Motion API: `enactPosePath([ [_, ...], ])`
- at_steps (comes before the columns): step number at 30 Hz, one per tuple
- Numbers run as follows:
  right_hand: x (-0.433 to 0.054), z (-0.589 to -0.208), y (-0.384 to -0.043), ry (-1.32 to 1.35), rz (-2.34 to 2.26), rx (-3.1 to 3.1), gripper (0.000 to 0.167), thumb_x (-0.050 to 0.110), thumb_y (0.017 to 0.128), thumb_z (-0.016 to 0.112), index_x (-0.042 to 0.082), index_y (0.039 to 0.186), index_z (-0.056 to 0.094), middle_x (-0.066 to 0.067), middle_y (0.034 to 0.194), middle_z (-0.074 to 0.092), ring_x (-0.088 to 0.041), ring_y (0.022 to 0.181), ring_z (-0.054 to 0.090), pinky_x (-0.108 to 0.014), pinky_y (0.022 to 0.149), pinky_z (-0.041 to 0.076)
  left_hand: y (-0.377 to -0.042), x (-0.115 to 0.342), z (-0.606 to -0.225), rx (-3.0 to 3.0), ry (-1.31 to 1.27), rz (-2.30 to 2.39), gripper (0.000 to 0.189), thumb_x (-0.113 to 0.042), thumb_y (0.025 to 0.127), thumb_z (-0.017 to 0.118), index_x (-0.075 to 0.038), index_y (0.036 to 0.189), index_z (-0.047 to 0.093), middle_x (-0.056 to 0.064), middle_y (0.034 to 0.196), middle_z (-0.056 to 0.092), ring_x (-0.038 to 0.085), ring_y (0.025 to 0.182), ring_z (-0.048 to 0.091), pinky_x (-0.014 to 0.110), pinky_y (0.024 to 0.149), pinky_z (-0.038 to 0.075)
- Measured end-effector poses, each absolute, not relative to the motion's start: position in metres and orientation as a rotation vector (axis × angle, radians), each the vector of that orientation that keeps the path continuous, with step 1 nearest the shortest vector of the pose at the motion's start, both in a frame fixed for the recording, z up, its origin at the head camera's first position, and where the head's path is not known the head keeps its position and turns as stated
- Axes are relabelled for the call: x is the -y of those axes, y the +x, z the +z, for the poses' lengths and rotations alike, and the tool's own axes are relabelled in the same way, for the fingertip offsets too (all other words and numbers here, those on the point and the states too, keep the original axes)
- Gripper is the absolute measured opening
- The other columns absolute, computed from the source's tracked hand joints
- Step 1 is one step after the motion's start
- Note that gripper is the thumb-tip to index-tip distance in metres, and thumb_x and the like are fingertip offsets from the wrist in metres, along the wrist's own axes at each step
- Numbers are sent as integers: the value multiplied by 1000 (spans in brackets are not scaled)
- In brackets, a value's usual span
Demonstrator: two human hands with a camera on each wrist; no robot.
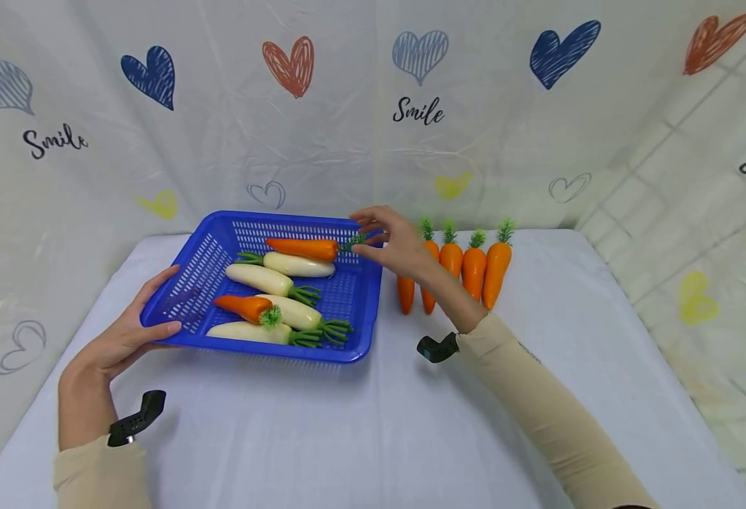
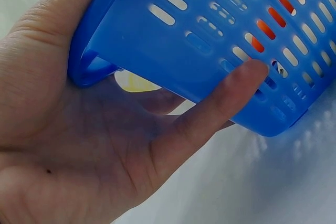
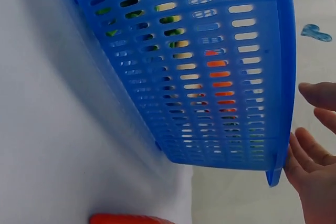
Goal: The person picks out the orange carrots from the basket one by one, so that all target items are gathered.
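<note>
A blue plastic basket (image 1: 373, 304) holds several white radishes (image 1: 259, 278) with green stalks and two orange carrots. One carrot (image 1: 302, 248) lies along the far side, its leafy top toward the right. The shorter-looking carrot (image 1: 242, 307) rests on the radishes near the front. My left hand (image 1: 121, 332) grips the basket's left end, thumb over the rim and fingers against the slotted wall (image 2: 210, 35). Over the far right corner, my right hand (image 1: 392, 240) has loosely bent, spread fingers beside the carrot's leaves, its fingertips near the rim (image 3: 286, 77).
Several more carrots (image 1: 473, 268) lie side by side on the white tablecloth (image 1: 373, 438), right of the basket and partly behind my right forearm. A white curtain (image 1: 347, 141) printed with hearts and "Smile" hangs behind the table.
</note>
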State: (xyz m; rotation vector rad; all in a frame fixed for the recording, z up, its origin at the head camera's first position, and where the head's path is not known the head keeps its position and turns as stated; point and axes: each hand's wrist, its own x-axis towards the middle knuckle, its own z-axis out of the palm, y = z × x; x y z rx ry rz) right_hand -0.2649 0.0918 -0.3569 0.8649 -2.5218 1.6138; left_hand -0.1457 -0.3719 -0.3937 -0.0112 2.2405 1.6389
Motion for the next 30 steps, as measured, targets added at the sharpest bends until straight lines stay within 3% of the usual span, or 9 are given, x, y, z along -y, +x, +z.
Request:
enactPosePath([
  [11, -78, -351, -269, 961, 1512, 2655, 57, 12, 94, 77, 9, 146, 55, -15, 147, 54, -34, 131, 63, -49, 105, 56, -147, 371, -392, -2235, -5, 1631, 91, -22, 104, 60, -61, 159, 0, 26, 169, -6, 55, 142, 29, 26, 87, 61],
  [20, -61, -348, -276, 955, 1437, 2780, 61, 11, 95, 76, 10, 150, 50, -15, 152, 54, -34, 126, 67, -42, 99, 60, -145, 373, -394, -2237, -7, 1643, 91, -22, 104, 60, -62, 159, 0, 25, 169, -6, 56, 143, 28, 26, 87, 61],
  [30, -43, -347, -284, 1013, 1216, 2992, 71, 12, 94, 77, 12, 157, 43, -13, 161, 46, -32, 139, 58, -44, 114, 51, -148, 373, -395, -2221, -18, 1665, 89, -21, 104, 59, -62, 159, 1, 24, 169, -5, 55, 143, 29, 28, 87, 62],
])
